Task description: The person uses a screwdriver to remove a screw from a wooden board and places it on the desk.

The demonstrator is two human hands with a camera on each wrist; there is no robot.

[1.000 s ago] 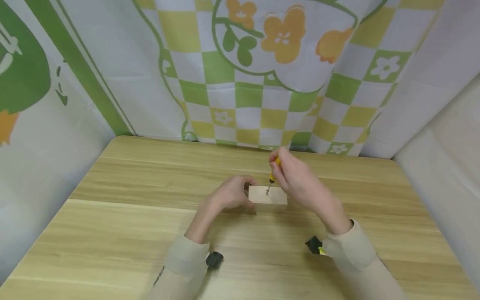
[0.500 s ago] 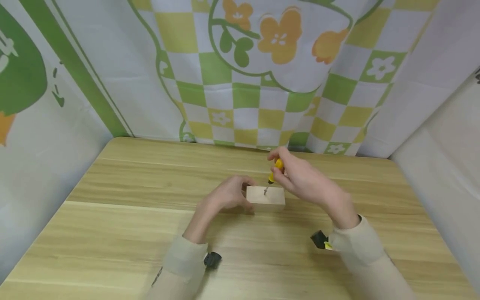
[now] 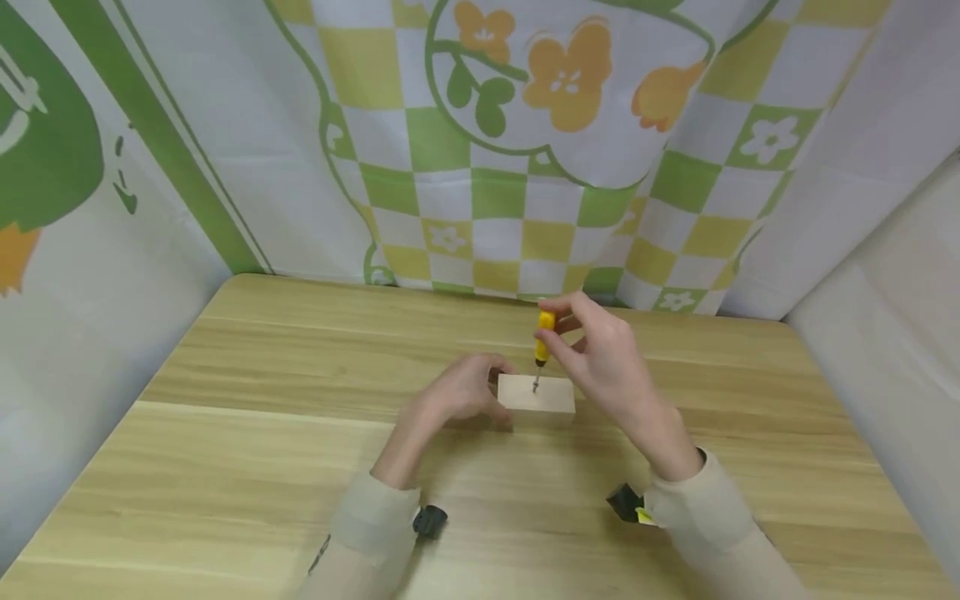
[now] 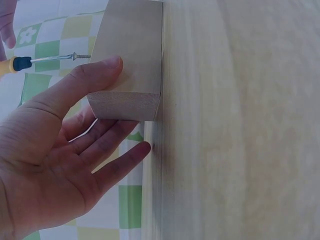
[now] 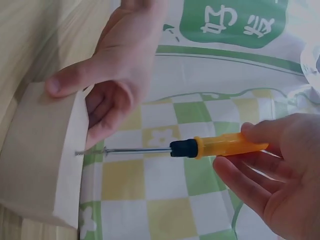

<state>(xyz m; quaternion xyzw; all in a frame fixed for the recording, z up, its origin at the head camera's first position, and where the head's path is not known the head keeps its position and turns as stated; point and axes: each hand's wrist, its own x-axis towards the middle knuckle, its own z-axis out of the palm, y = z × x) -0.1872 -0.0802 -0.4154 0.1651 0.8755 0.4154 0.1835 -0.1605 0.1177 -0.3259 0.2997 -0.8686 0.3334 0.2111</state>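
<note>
A pale wooden block point(image 3: 551, 395) lies on the wooden table, gripped at its left end by my left hand point(image 3: 463, 388). In the left wrist view the thumb presses the block's near side and the other fingers reach round behind it. A screw point(image 5: 90, 152) stands partly sunk in the block's top, its head and part of its thread showing. My right hand point(image 3: 609, 358) pinches the yellow handle of a screwdriver point(image 3: 543, 340) between thumb and fingers. The screwdriver's steel shaft runs down to the screw head, nearly upright in the head view.
The wooden table point(image 3: 262, 475) spreads around both hands. A checked, flowered curtain point(image 3: 495, 200) hangs along its back edge, with pale cloth walls at the left and right. Small black devices point(image 3: 430, 522) sit at both wrists.
My right hand has turned and its fingers have shifted on the screwdriver handle, which now stands more upright. The left hand and block stay in place.
</note>
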